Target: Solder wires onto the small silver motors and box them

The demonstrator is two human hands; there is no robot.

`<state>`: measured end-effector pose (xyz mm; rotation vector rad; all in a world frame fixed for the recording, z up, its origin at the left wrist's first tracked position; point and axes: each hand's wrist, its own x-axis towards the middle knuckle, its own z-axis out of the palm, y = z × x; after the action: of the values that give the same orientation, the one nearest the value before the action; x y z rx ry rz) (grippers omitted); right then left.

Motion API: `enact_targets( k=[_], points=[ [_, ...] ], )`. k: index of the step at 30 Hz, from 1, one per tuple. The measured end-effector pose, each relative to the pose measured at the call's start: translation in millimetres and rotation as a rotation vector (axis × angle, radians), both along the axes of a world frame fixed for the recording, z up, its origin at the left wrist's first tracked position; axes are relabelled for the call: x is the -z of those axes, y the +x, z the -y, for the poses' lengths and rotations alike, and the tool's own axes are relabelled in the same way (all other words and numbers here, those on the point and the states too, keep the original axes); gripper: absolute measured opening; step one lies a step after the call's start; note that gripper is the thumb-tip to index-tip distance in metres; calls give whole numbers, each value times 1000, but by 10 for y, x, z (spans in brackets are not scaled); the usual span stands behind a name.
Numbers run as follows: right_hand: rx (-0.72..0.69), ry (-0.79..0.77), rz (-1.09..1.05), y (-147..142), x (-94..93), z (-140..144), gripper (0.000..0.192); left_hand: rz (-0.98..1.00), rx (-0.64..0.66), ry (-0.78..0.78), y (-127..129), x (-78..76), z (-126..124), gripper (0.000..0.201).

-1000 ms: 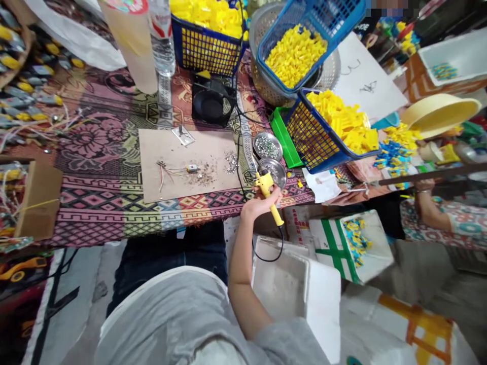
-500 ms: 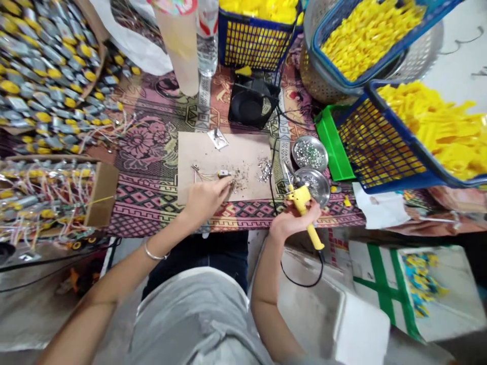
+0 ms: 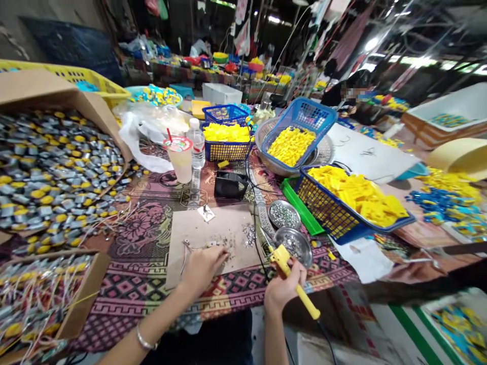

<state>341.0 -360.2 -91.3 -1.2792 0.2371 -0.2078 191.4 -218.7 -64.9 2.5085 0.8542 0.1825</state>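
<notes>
My right hand [image 3: 283,291] grips a yellow soldering gun [image 3: 280,257] near the table's front edge. Its metal tip points up and left beside two round metal dishes, the rear dish [image 3: 284,215] and the front dish [image 3: 299,246], both with small shiny parts. My left hand [image 3: 201,268] rests over the cardboard sheet [image 3: 228,215], fingertips pinched together among small loose bits; what they hold, if anything, is too small to make out. Just behind those fingers lies a small motor [image 3: 213,244], partly hidden, with thin wires [image 3: 186,248] to its left. A small white card [image 3: 206,213] lies at the sheet's back.
A black fan [image 3: 230,185] stands behind the cardboard. A drink cup [image 3: 180,162] and a water bottle [image 3: 197,144] are at the back. Right are a green tray [image 3: 304,208] and a blue basket [image 3: 327,210] of yellow parts. Left, a carton [image 3: 85,299] holds wired motors.
The head view has tilted up, bringing the room beyond the table into sight. My left hand stays over the cardboard; my right hand still holds the soldering gun by the dishes.
</notes>
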Motion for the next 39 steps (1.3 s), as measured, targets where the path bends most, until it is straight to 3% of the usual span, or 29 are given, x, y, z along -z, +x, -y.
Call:
enact_targets(
  k=[4, 9, 18, 33, 39],
  points=[
    [-10, -7, 14, -6, -5, -8, 35, -168, 19, 9, 15, -120, 29, 21],
    [7, 3, 13, 0, 26, -14, 40, -167, 56, -47, -3, -196, 15, 22],
    [63, -85, 74, -29, 59, -28, 42, -26, 40, -133, -92, 40, -29, 23],
    [93, -204, 152, -120, -38, -75, 48, -44, 48, -20, -88, 121, -55, 26],
    [106, -269, 182, -100, 25, -35, 49, 30, 37, 7, -99, 192, -64, 23]
  ],
)
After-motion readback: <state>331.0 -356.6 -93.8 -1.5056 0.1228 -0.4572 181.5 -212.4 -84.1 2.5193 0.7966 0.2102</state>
